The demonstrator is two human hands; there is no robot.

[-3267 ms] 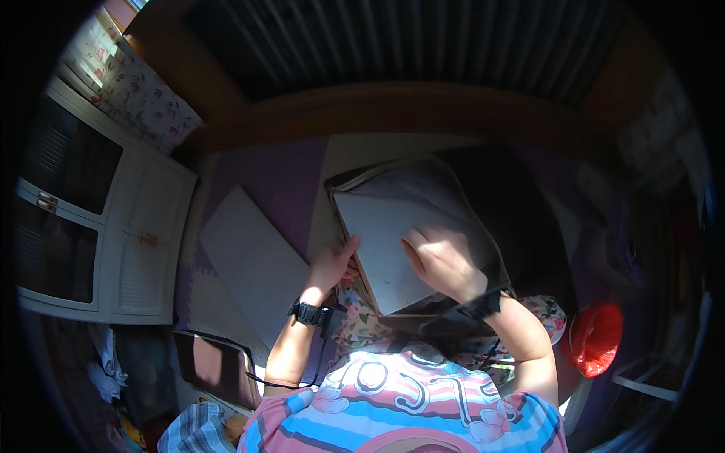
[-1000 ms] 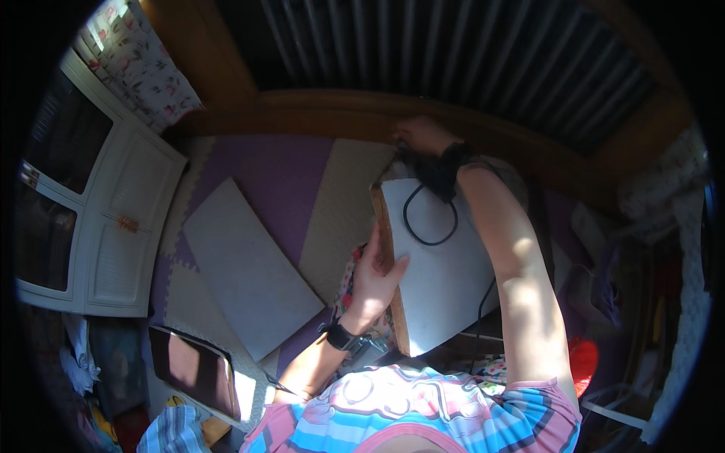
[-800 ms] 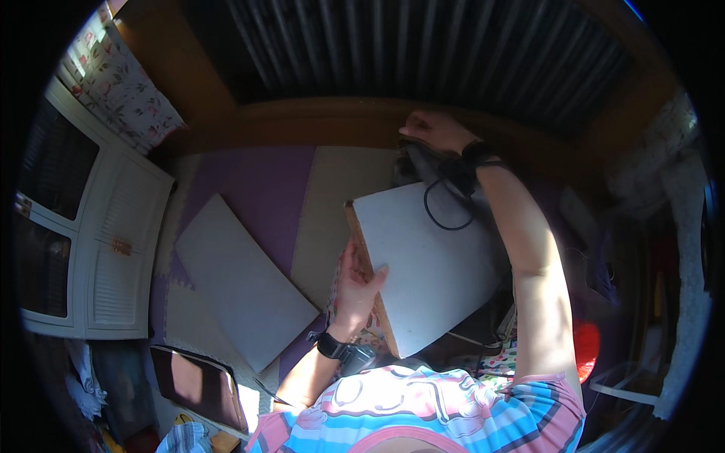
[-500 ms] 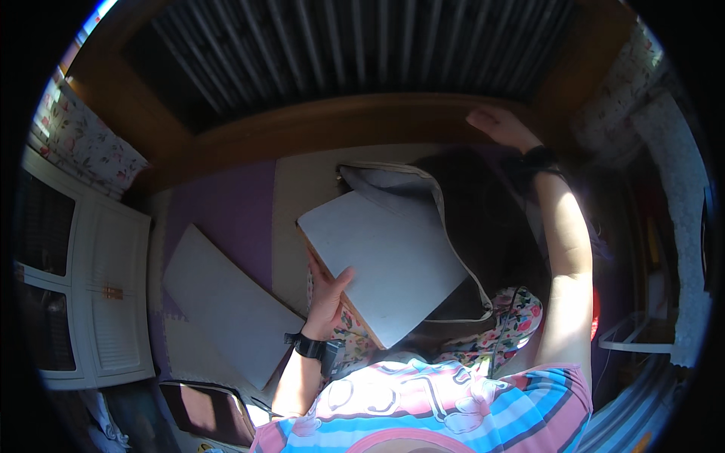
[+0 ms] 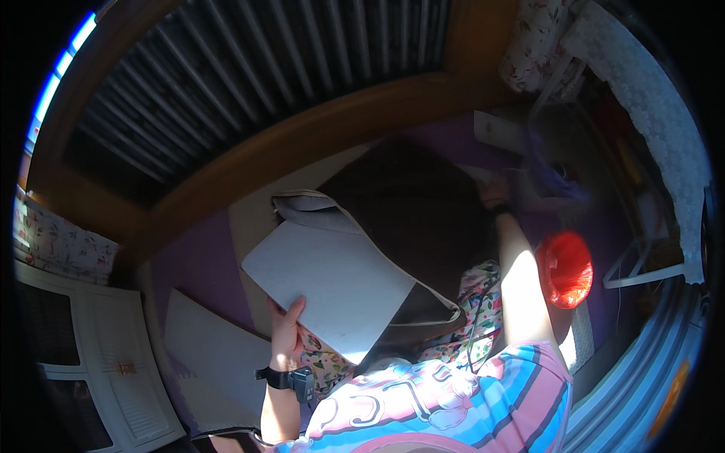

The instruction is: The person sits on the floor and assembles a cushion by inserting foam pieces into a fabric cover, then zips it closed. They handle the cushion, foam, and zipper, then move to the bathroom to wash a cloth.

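Observation:
A white flat board (image 5: 332,275) lies partly inside a dark brown zippered cover (image 5: 423,204) across my lap. Its near-left end sticks out of the cover's opening, where the pale grey lining shows. My left hand (image 5: 285,328) grips that end, thumb on top of the white face and fingers beneath. My right hand (image 5: 494,192) is at the far right side of the cover, in shadow and blurred, so its fingers are hard to make out. A second whitish board (image 5: 211,347) rests on the floor mat to the left.
Purple and beige mat tiles (image 5: 200,268) cover the floor. A dark slatted radiator (image 5: 249,83) in a wooden frame stands ahead. White cabinet doors (image 5: 113,355) are at left. To the right are a shiny red round object (image 5: 565,269), a white rack (image 5: 649,275) and a lace cloth (image 5: 642,83).
The view has swung to the right. My right hand has come down from beside the wooden ledge to the cover's right side. My left hand keeps its hold on the board.

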